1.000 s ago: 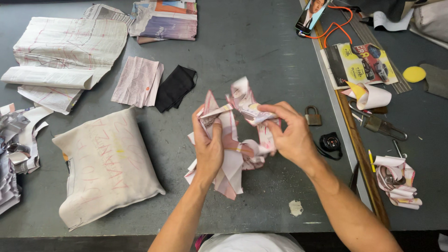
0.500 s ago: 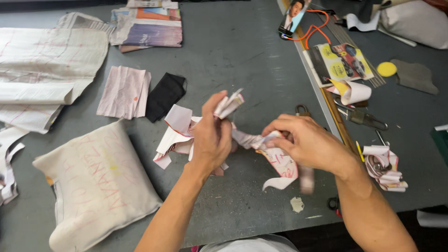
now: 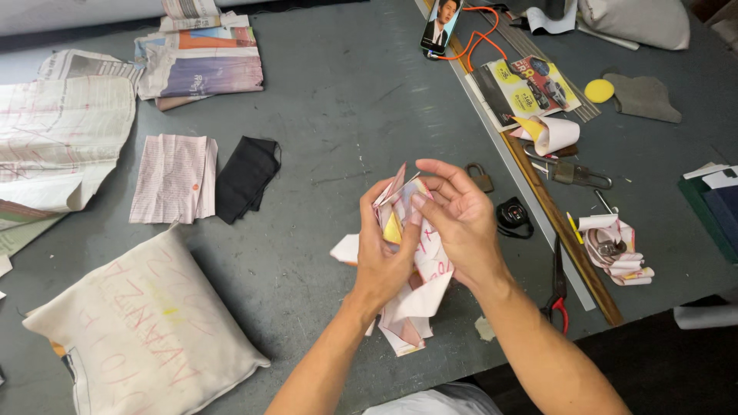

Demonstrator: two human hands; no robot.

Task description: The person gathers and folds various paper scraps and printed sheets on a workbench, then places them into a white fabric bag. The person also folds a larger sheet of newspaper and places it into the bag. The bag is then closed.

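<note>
A: Nearest the camera, what are the two hands doing?

B: Both are clamped on one bundle of pink-and-white cloth scraps (image 3: 415, 261), held above the grey table (image 3: 338, 100). The left hand (image 3: 384, 253) grips it from below, fingers wrapped round; the right hand (image 3: 461, 223) pinches its upper edge. I'd judge the bundle is lifted so the loose ends hang free rather than spread flat.

A: And beside the arms?

B: One cream cushion (image 3: 142, 323) with red marking lies at the near left. To the right, one pair of scissors (image 3: 557, 288) with red on the handles lies along a wooden strip (image 3: 553, 207), near the right arm, with one roll of scrap strips (image 3: 619, 246) past it.

A: Further out?

B: One striped cloth piece (image 3: 173, 177) touches one black cloth piece (image 3: 246, 177); they lie flat, apart from the bundle. One small padlock (image 3: 480, 177) sits just beyond the hands, one black tape measure (image 3: 513, 217) beside it.

A: At the far edge?

B: A stack of newspapers (image 3: 200, 65) left, one phone (image 3: 440, 23) propped upright with an orange cable, and one yellow disc (image 3: 599, 91).
</note>
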